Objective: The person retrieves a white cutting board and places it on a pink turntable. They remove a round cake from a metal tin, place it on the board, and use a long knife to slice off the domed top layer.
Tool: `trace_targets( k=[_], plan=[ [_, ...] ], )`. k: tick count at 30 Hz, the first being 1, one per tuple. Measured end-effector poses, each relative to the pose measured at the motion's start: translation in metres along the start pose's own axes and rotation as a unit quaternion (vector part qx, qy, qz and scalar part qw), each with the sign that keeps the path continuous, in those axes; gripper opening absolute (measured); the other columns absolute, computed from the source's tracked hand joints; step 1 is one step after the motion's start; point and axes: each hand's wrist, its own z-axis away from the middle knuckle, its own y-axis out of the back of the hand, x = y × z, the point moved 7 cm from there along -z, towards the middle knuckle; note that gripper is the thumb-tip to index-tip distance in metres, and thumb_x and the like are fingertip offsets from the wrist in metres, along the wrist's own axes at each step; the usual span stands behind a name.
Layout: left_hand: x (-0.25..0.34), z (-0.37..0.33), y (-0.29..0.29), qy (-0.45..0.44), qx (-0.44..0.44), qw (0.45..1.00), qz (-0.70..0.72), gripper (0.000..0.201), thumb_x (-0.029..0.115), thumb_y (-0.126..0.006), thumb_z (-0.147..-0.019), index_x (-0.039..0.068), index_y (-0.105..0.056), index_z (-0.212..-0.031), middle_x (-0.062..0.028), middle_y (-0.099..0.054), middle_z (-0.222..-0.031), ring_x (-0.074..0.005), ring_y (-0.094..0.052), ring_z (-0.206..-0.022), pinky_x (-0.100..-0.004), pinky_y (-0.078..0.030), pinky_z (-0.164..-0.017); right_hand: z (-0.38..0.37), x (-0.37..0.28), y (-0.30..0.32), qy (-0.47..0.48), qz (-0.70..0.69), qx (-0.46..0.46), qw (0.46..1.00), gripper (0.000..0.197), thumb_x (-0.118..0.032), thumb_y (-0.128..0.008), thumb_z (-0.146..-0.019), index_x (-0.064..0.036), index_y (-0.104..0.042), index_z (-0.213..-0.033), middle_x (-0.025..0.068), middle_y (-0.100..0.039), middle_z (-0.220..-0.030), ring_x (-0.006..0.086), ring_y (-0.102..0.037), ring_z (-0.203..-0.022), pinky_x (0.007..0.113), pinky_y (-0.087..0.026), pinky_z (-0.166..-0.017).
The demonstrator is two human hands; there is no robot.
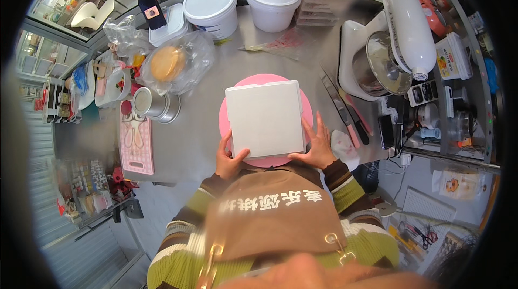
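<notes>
Both hands on the white square board (264,119), which sits on the pink turntable (307,103) at the near edge of the steel table (199,143).

Left hand (229,159): closed on the board's near-left corner, thumb on top, fingers under or against the edge (cannot tell which). Right hand (317,146): spread flat along the board's right side, thumb at the near-right corner; more a press than a pinch.

Board reaches away from both grips toward the far side; its corners overhang the round turntable.

Risks, as I judge them:
- Board is off-centre on the turntable, shifted toward the left hand. Uneven push from either hand could skew it further or tip it off the rim.
- Turntable may spin under a one-sided press.
- Knives (345,108) lie just right of the right hand; a sideways slip would meet them.
- Crumpled tissue (342,146) touches the right hand's outer edge.

Beyond the left hand: metal tin (151,103), bagged sponge (170,62). Mixer (388,46) far right.
</notes>
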Motion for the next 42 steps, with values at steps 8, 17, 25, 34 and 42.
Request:
trace_targets(
  k=[8, 17, 25, 34, 42],
  plan=[
    [-0.008, 0.001, 0.005, -0.024, 0.001, 1.0, -0.015, 0.081, 0.0, -0.078, -0.087, 0.006, -0.035, -0.156, -0.0155, -0.055, -0.143, -0.024, -0.064, -0.12, -0.0359, -0.059, -0.096, -0.02, -0.15, -0.066, 0.381, -0.133, -0.089, 0.911, 0.084, -0.054, -0.057, -0.097, -0.0019, -0.033, -0.157, 0.0149, -0.031, -0.166, 0.0284, -0.026, -0.155, 0.046, -0.02, -0.127],
    [-0.01, 0.004, 0.001, 0.028, 0.009, 0.999, 0.026, 0.083, 0.003, -0.082, -0.086, 0.007, -0.036, -0.155, -0.0138, -0.055, -0.142, -0.0224, -0.067, -0.114, -0.0339, -0.06, -0.093, -0.132, -0.056, -0.042, 0.201, 0.063, 0.056, 0.976, 0.076, -0.048, -0.052, -0.102, -0.0014, -0.032, -0.158, 0.0164, -0.029, -0.166, 0.0297, -0.024, -0.155, 0.047, -0.019, -0.126],
    [0.006, 0.006, -0.007, 0.016, 0.014, 0.999, 0.047, 0.082, 0.004, -0.082, -0.085, 0.006, -0.037, -0.154, -0.0144, -0.057, -0.14, -0.0226, -0.067, -0.114, -0.0338, -0.06, -0.092, -0.158, 0.086, -0.04, -0.145, -0.519, 0.044, 0.841, 0.042, -0.028, -0.069, -0.099, 0.0003, -0.064, -0.129, 0.009, -0.069, -0.12, 0.0167, -0.065, -0.106, 0.031, -0.052, -0.094],
    [0.002, 0.007, -0.004, 0.019, 0.019, 0.999, 0.035, 0.082, 0.004, -0.083, -0.085, 0.006, -0.039, -0.153, -0.0139, -0.057, -0.14, -0.0224, -0.067, -0.114, -0.0343, -0.059, -0.093, -0.167, 0.082, -0.069, -0.245, -0.646, 0.06, 0.72, 0.027, -0.025, -0.078, -0.094, 0.0005, -0.075, -0.102, 0.002, -0.072, -0.088, 0.0099, -0.063, -0.075, 0.025, -0.051, -0.068],
    [0.001, 0.008, -0.003, 0.032, 0.026, 0.999, 0.026, 0.082, 0.004, -0.082, -0.085, 0.006, -0.038, -0.154, -0.0145, -0.056, -0.14, -0.0228, -0.066, -0.116, -0.0355, -0.059, -0.095, -0.104, 0.191, -0.079, -0.312, -0.547, 0.151, 0.762, 0.033, -0.034, -0.069, -0.099, -0.0017, -0.074, -0.094, 0.0008, -0.065, -0.075, 0.0093, -0.055, -0.06, 0.024, -0.045, -0.058]
  ],
)
